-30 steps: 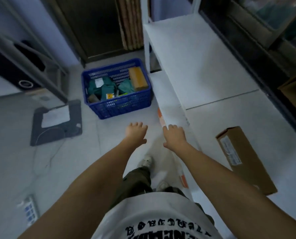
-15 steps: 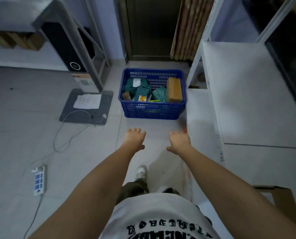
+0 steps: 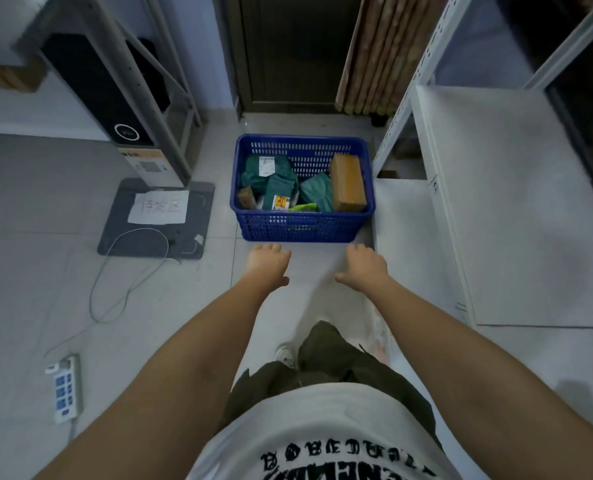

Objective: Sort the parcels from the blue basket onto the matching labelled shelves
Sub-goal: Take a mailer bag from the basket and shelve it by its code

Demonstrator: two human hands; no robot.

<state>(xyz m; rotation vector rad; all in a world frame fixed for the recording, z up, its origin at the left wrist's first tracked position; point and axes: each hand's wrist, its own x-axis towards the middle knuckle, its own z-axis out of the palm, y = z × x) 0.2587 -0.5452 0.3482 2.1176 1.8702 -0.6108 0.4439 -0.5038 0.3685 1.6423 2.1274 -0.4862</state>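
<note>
A blue basket (image 3: 298,228) stands on the tiled floor straight ahead. Inside it lie several green bagged parcels (image 3: 281,188), a brown cardboard box (image 3: 347,181) leaning at the right side and a small brown packet (image 3: 246,198) at the left. My left hand (image 3: 269,263) and my right hand (image 3: 364,268) reach forward, palms down, just short of the basket's near wall. Both hands hold nothing and their fingers are relaxed. A white shelf unit (image 3: 516,202) runs along the right.
A grey floor mat (image 3: 115,237) with a handwritten paper sheet (image 3: 159,206) lies left of the basket, under a black device on a metal rack (image 3: 115,88). A white cable (image 3: 129,271) and a power strip (image 3: 65,388) lie on the floor at left. A dark door (image 3: 295,50) is behind.
The view swung left from the white shelf toward the basket, which now sits centred and closer. Both empty hands have moved forward toward it. The brown box on the shelf has left the view.
</note>
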